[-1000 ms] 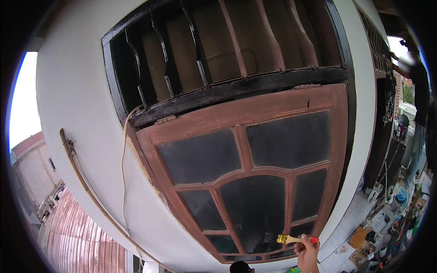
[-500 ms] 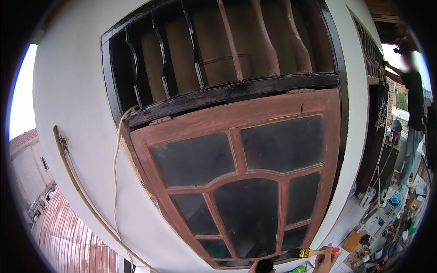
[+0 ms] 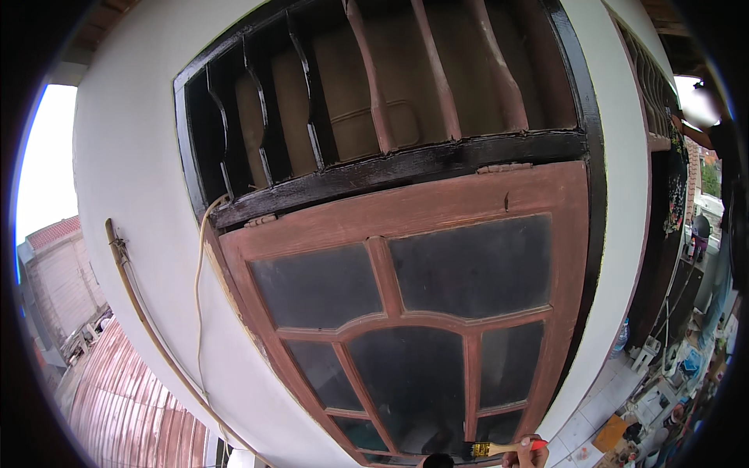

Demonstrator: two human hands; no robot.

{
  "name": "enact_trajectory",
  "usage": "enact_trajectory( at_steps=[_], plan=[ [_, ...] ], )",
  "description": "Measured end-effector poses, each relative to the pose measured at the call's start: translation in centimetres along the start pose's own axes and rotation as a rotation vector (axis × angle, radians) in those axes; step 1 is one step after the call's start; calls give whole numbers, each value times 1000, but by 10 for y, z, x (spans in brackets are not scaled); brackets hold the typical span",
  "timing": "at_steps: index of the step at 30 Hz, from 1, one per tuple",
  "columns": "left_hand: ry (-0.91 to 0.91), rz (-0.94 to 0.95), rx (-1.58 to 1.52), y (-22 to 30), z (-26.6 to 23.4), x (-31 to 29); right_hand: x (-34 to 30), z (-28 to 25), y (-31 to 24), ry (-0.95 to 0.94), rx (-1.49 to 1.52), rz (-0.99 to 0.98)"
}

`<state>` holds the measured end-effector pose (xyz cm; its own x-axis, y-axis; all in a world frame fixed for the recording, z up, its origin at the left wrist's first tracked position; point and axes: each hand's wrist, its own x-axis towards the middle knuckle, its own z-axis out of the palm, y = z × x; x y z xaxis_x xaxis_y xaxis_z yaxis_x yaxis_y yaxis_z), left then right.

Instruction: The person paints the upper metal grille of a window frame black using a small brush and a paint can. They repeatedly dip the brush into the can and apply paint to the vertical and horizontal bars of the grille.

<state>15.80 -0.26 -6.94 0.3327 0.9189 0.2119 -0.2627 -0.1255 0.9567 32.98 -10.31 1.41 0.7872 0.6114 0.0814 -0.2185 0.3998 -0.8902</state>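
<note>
My right hand (image 3: 529, 454) grips a paintbrush (image 3: 503, 448) near the red end of its pale handle. The dark bristles point left, by the lower part of a brown wooden shutter (image 3: 468, 179) with dark glass panes. Whether they touch it I cannot tell. At the bottom edge shows the top of a small round black container (image 3: 438, 462). My left hand lies out of sight below it. Above the shutter, the frame's lower rail (image 3: 390, 162) is glossy black. The left bars (image 3: 257, 117) are black too, while those on the right (image 3: 441, 78) are brown.
A pale cable (image 3: 200, 312) and a wooden pole (image 3: 152, 327) run down the white wall on the left. Below is a corrugated metal roof (image 3: 129, 390). At far right a person (image 3: 702, 136) reaches toward another barred window, above a cluttered tiled floor (image 3: 593, 421).
The view has shifted a little. My right hand and the brush have moved left and lower in view. The black container has sunk toward the bottom edge, and my left hand's fingers have dropped out of sight.
</note>
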Motion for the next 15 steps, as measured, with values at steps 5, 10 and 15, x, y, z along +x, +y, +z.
enact_trajectory(
  at_steps=[5,10,15],
  plan=[
    [78,4,7,2,2,-2,17,3,-25,-184,11,-75],
    [120,42,91,16,-10,-1,17,17,-50,-295,2,-115],
    [145,35,476,74,-10,6,11,47,-68,-261,44,-221]
  ],
)
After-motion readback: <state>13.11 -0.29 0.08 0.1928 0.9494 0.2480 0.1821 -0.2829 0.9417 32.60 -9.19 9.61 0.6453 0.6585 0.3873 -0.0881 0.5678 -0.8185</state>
